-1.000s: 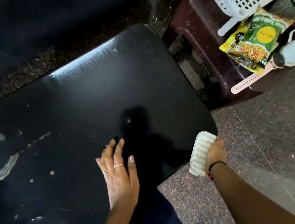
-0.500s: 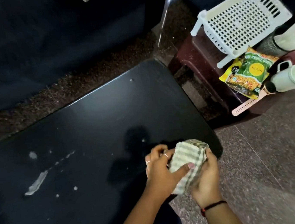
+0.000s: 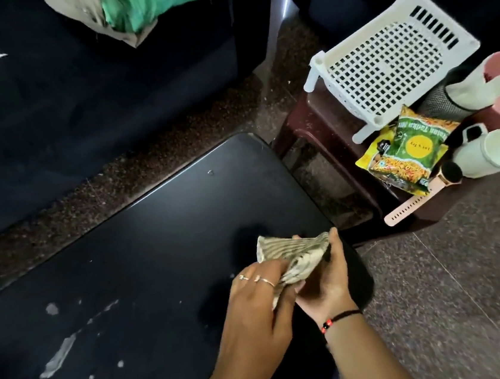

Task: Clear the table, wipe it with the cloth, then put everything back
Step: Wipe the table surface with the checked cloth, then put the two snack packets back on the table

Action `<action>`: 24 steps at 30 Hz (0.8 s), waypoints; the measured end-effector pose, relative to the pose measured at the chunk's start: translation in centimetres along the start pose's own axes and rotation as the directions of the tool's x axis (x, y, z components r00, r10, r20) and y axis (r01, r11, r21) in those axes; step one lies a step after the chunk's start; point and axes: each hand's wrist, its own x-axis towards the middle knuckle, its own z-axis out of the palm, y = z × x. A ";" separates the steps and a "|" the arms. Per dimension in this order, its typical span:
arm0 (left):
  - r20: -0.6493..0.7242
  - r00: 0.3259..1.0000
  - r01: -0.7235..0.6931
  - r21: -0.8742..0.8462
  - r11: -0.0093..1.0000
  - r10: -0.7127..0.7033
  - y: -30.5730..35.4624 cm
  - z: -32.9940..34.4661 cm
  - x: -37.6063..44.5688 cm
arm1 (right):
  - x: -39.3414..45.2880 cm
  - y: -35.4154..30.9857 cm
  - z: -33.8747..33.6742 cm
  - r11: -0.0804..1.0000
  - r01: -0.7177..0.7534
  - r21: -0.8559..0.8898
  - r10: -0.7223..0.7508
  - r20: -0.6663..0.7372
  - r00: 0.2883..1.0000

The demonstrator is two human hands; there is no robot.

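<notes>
The cloth [image 3: 294, 257], striped & bunched, is sitting between both hands just above the near right corner of the black table [image 3: 162, 249]. Left hand [image 3: 256, 307] is gripping its lower edge w/ curled fingers; right hand [image 3: 324, 280] is cupping it from below, thumb up along the side. A sec ago the right hand alone was holding it off the table edge while the left lay flat on the top; now both are working it, prob. refolding before wiping. Table's already cleared but pale smears [image 3: 58, 354] are waiting at left. Cleared stuff is sitting on the maroon stool [image 3: 326, 130]: white basket [image 3: 384, 68], snack packets [image 3: 409, 152], white mug [image 3: 491, 154], pink watch [image 3: 430, 196]. Packet lettering is upside down & too blurred to read.
</notes>
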 end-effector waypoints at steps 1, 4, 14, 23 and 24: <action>-0.011 1.000 0.023 -0.052 0.998 -0.024 1.2 -0.3 0.8 | 0.6 -1.1 0.2 1.000 -0.009 -0.006 0.009 0.003 1.000; -0.123 0.990 0.040 -0.208 0.977 -0.067 4.9 -0.6 3.4 | 1.4 -3.9 1.1 0.995 -0.067 -0.078 0.077 0.129 0.989; -0.237 0.971 -0.182 -0.693 0.698 0.019 17.4 2.4 18.5 | 0.7 -20.9 8.9 0.975 0.124 -0.183 0.005 0.580 0.815; -0.337 0.887 -0.032 -0.727 0.686 -0.316 14.5 7.3 31.5 | 1.0 -38.8 18.0 0.553 0.617 -0.560 -0.344 0.521 0.781; -0.289 0.888 0.067 -0.687 0.724 -0.357 13.2 8.4 32.5 | 2.0 -39.8 18.1 0.456 0.607 -0.651 -0.376 0.477 0.794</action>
